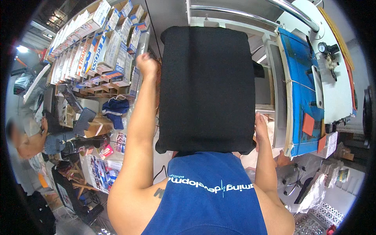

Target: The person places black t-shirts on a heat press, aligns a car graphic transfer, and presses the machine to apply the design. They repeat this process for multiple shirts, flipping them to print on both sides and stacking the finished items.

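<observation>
A large black cloth-covered board (205, 88) fills the middle of the head view, above my blue sleeveless top. My left hand (147, 63) is raised beside its upper left edge with fingers curled closed; what they hold, if anything, I cannot make out. My right hand (261, 128) is at the board's lower right side, by a pale metal frame (270, 102); its fingers are partly hidden at the edge, so their grip is unclear.
Stacked cardboard boxes (102, 53) and dark blue cloth (115, 113) lie left; another person (27, 139) is at far left. A blue padded panel (299, 98), pressure gauge (322, 48) and steel rail (235, 11) are right and above. A wheeled chair (293, 184) stands lower right.
</observation>
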A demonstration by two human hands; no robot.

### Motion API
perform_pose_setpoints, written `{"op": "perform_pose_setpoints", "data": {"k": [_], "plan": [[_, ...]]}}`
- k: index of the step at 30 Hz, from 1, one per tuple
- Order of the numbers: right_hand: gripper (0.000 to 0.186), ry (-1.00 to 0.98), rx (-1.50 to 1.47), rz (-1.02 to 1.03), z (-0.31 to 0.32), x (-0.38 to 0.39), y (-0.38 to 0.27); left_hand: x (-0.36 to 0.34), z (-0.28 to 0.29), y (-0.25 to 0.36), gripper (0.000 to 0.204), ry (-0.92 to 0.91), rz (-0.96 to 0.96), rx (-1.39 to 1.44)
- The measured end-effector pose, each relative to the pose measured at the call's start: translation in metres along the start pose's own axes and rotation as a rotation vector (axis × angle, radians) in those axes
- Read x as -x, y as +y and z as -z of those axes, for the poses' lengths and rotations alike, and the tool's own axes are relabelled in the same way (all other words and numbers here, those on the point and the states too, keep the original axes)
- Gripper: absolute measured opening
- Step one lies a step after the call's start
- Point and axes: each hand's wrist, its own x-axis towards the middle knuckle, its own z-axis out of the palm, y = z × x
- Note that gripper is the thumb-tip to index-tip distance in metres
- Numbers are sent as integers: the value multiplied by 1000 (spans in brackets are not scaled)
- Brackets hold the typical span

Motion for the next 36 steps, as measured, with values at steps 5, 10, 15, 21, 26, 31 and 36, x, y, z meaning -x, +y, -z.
{"op": "perform_pose_setpoints", "data": {"k": [5, 10, 15, 21, 26, 31, 36], "plan": [[56, -189, -435, -464, 24, 21, 50, 97, 152, -82, 67, -854, 908, 310], [35, -69, -669, -87, 57, 42, 59, 163, 248, -122, 44, -1051, 901, 726], [34, -143, -643, -19, 73, 56, 47, 162, 274, -121, 38, -958, 823, 873], [37, 82, -415, -52, 71, 50, 57, 167, 276, -127, 27, -931, 901, 596], [39, -58, -455, 12, 80, 50, 65, 169, 282, -130, 24, -918, 865, 965], [34, 36, -494, -39, 76, 51, 76, 170, 280, -137, 41, -863, 706, 698], [29, 86, -419, 25, 61, 46, 83, 170, 275, -146, 31, -990, 797, 746]]}}
